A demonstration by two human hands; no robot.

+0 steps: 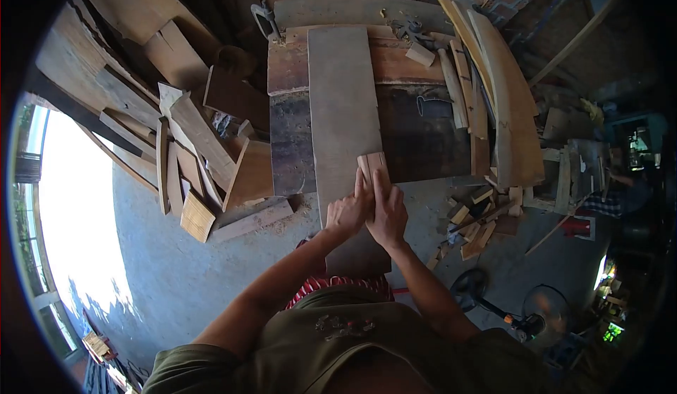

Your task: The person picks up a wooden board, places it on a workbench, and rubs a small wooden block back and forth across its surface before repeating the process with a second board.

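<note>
A small wooden block (pixel 372 162), lying at the 3 o'clock edge of the long plank (pixel 342 98) on the workbench (pixel 430 143), is pressed from 6 o'clock by the left hand (pixel 347 214) and the right hand (pixel 388 214), both flat with fingers stretched together.

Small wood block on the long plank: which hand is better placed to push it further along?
Probably the right hand: its fingers lie flat on the small block, straight behind it. The left hand sits beside it, touching only the block's left edge on the plank.
</note>
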